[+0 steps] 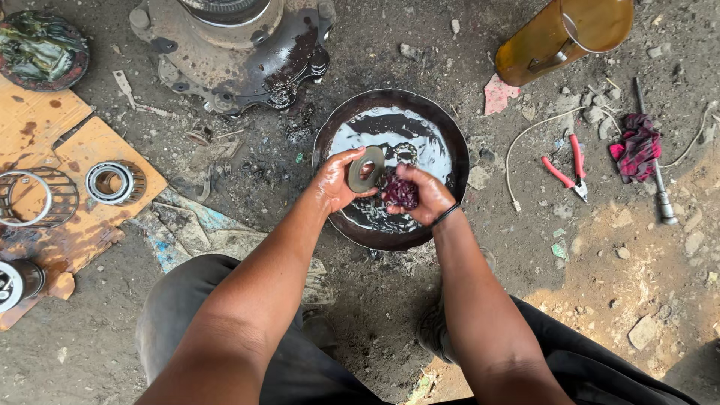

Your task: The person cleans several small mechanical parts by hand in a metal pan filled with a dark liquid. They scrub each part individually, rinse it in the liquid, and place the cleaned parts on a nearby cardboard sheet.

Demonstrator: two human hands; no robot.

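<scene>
Cardboard, torn brown sheet stained w/ oil (90, 142), lies at far left on the dirt ground, carrying a shiny steel roller bearing (109, 182) and a thin silver metal ring (22, 199). Up top, left of centre, sits a big greasy dark metal wheel hub (232, 52). At centre, a round dark metal basin holding black oily liquid (450, 142) rests on the ground, just below the hub. Over the basin, the person's left hand (337, 180), wet w/ oil, is clamped on the edge of a flat grey metal washer ring w/ a centre hole (365, 169), held upright above the liquid. Just beside it, the right hand (424, 196) is closed around a wadded dark red rag (402, 193), pressed close to the washer; can't tell if rag and washer touch. Both forearms reach down from the bottom edge, over knees in dark trousers. Right of the basin, red-handled pliers (566, 169) lie on the dirt, near a thin white cord (525, 135). Above them, a rusty yellow metal can (559, 34) lies tipped. Further right, a crumpled red-and-dark cloth (637, 146) lies against a long steel tool (660, 191).
</scene>
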